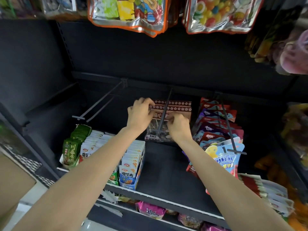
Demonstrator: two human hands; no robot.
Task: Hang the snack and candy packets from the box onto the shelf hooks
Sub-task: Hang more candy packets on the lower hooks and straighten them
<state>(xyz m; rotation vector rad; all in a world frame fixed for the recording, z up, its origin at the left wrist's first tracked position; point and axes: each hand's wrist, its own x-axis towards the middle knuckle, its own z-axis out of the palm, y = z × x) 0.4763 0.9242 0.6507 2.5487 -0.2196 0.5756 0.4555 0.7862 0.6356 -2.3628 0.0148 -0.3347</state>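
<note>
While both hands work at the middle hook [165, 112], the dark plum packet [173, 107] hangs far back on the shelf, threaded on that rod. Left hand [140, 114] pinches the packet's top left edge; right hand [179, 125] pinches its front near the rod, so the hole stays aligned and the packet slides rearward. Right of it, the right hook [228, 130] carries a crowded row of candy packets [216, 130]; the left hook [100, 104] is bare. No supply box can be identified.
</note>
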